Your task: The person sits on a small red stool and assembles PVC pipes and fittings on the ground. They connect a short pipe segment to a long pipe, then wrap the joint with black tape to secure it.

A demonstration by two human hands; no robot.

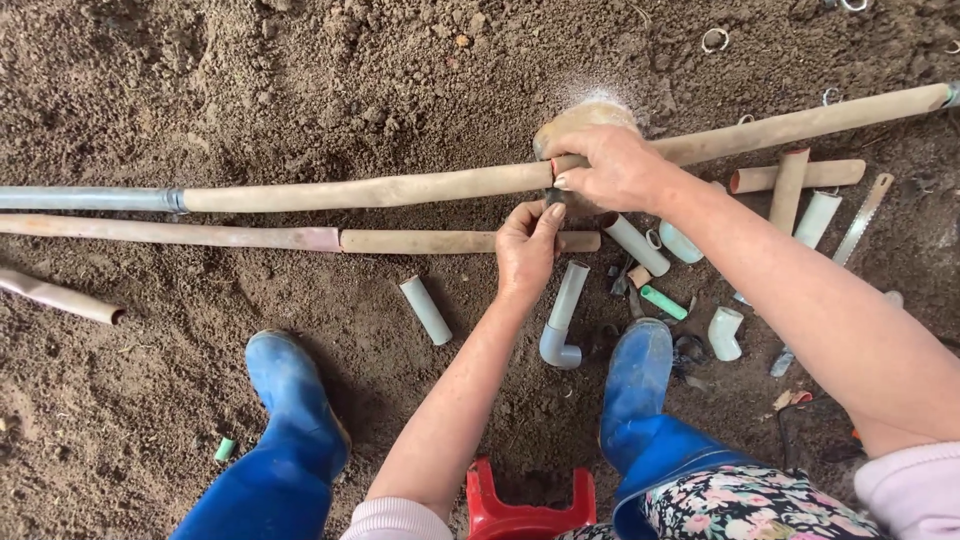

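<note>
Nearest me, a red stool (pixel 528 505) sits between two blue rubber boots (pixel 292 420), planted on loose brown soil (pixel 140 400). Just past the boots I count loose fittings: one short grey stub (pixel 427 310), one grey pipe with an elbow (pixel 563 318), a green piece (pixel 663 302), a white elbow (pixel 724 333).

Now the hands. My left hand (pixel 527 252) comes up from below, fingertips pinched on something small and dark right under the joint; I can't quite make out what it is. The right hand (pixel 608 168) reaches in from the right and is wrapped closed around the long muddy pipe (pixel 370 188), gripping it at the joint. That pipe runs left to right across the view, rising slightly to the right, so its axis lies crosswise to both forearms. The left hand sits just beneath it, the right on top.

Behind, a second long pipe (pixel 200 236) lies parallel, just nearer than the first. Far right: a hacksaw blade (pixel 862 218) and several cut pipe lengths (pixel 800 176).
</note>
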